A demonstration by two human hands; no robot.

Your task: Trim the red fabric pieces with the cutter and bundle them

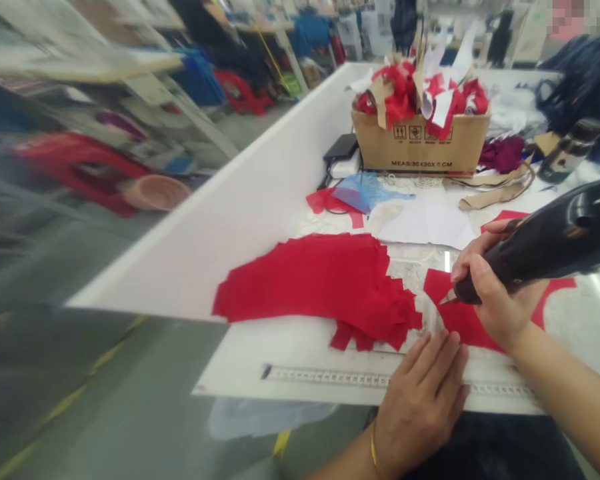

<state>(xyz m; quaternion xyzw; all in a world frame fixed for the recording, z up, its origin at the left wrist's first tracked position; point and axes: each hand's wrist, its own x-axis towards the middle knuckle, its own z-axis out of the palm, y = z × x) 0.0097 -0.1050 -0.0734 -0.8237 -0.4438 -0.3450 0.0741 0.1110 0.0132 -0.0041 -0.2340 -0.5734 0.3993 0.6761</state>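
In my right hand (503, 310) is a thick black handheld tool with a pointed metal tip (517, 253), its fingers wrapped round the front of the body. The tip points left and down at the left part of a flat red fabric piece (473, 323); whether it touches the cloth I cannot tell. My left hand (427, 397) lies flat, fingers stretched, at the table's front edge, fingertips by the lower left border of that piece. Left of both hands spreads a layered stack of red fabric pieces (310, 283) with uneven right ends.
A measuring tape strip (330, 377) runs along the front edge of the white table (260, 347). A white side panel (180, 253) rises at the left. Behind stand a cardboard box (420, 143) full of scraps, white paper (425, 223) and a dark bottle (570, 150).
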